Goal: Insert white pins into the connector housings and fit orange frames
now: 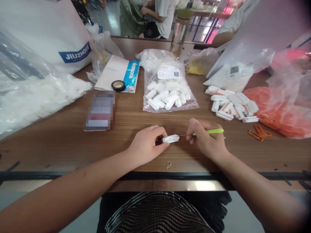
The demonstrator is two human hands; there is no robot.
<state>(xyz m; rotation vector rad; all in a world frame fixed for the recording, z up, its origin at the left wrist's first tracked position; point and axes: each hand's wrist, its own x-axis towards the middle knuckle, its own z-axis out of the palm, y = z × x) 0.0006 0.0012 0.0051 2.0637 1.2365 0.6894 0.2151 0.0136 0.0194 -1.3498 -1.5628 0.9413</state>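
Between the thumb and fingers of my left hand [148, 142] is a small white plastic housing [171, 138] with rows of tiny marks or holes on its face. My right hand [206, 137] grips a thin metal pick with a green handle [215, 131]. The pick's tip meets the right end of the housing. Behind my hands lies a clear bag of white plastic pieces [167, 92] with a printed label. To the right sits a pile of similar white housings [233, 105], some with orange strips. A few orange rings [259, 132] lie near it.
A phone [99, 111], blurred out, rests at left. A roll of black tape [118, 85] sits on a notebook [131, 72]. Large bags of white parts [36, 97] and orange parts [286, 113] flank the table. A bottle [179, 32] stands behind; a person [160, 16] is beyond.
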